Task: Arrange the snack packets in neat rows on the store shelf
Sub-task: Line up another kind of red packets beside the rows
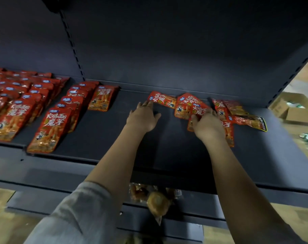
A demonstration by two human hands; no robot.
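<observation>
Holding red snack packets [199,110], the shelf [104,131] meets both hands [176,118].

Dark shelf [100,127] carries red snack packets [49,127], seemingly overlapped in rows.

Red snack packets [50,127] read "火鸡面 魔芋" in white.

A shop: a dark metal store shelf [100,131] with a slotted upright [74,44] carries many identical red snack packets [49,127] laid in overlapping rows, and opened cardboard boxes [290,108] sit on the floor to the right of the shelving.
</observation>
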